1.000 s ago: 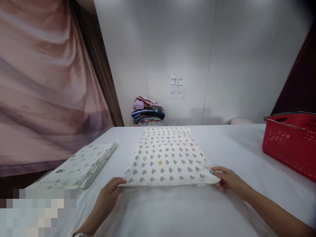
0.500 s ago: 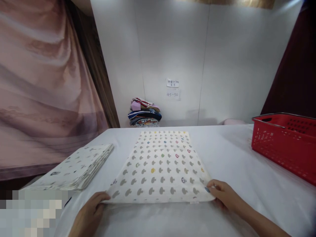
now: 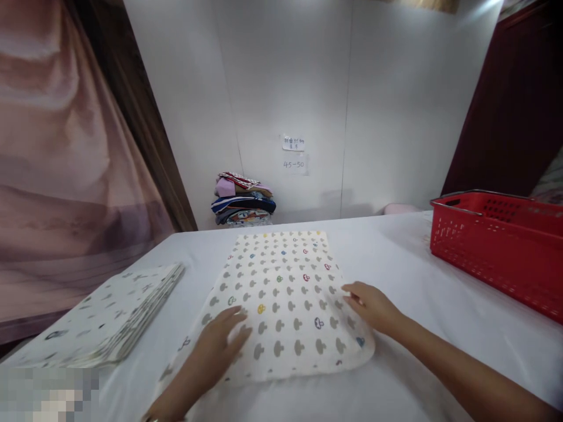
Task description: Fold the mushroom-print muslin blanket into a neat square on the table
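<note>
A white cloth (image 3: 290,293) printed with grey and a few coloured mushrooms lies flat on the white table (image 3: 382,252). Over its lower left part is my left hand (image 3: 215,346), fingers spread, with nothing held. My right hand (image 3: 373,305) is at the cloth's right edge, its fingertips by the border and the thumb a little apart from the fingers; no cloth shows pinched between them. The near right corner of the cloth lies free below my right hand.
On the left of the table is a stack of folded patterned cloths (image 3: 105,310). A red basket (image 3: 497,252) with a metal handle stands at the right. Folded fabrics (image 3: 244,202) are piled beyond the far edge, near paper notes (image 3: 294,164) on the wall.
Both hands have let go of the near corners. My left hand has moved right and forward over the cloth; my right hand has moved forward along its edge. The view has shifted slightly.
</note>
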A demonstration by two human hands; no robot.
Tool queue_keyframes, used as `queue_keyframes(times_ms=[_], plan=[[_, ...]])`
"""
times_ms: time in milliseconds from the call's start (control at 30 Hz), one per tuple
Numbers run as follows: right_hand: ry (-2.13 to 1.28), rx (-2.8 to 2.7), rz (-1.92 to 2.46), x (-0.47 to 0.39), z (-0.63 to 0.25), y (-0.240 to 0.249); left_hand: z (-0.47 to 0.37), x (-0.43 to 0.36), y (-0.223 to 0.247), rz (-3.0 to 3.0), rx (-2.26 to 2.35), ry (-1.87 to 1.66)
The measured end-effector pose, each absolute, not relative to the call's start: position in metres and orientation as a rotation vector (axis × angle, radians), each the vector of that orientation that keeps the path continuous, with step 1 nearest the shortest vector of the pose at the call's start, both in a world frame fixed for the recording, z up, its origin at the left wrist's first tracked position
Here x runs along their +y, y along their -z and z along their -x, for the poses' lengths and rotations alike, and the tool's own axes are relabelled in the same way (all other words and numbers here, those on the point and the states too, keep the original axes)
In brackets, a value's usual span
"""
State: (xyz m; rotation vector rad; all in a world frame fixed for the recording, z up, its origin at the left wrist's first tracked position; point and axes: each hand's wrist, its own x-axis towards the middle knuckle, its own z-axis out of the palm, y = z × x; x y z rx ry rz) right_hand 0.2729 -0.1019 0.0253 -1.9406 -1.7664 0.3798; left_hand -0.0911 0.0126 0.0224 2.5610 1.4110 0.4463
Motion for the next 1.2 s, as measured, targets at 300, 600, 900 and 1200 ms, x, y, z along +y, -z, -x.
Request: queue_keyframes(times_ms=[300,600,900,1200], plan=[[-0.368,-2.037,2.029,0.014,-0.267,0.007,0.017,0.054,0.027,-2.820,1.307,-0.211],[-0.363,-2.007,2.155,0.034,-0.289,0.037,0.028,0.073,0.038,-2.768,1.312,-0.164],[-0.337,-1.918,2.250,0.059,-0.300,0.037,0.021,0.078,0.047,-2.841,1.315,-0.202],[-0.254,-1.762,2.336,0.122,-0.315,0.023,0.022,0.077,0.051,-2.870,1.340,-0.203]])
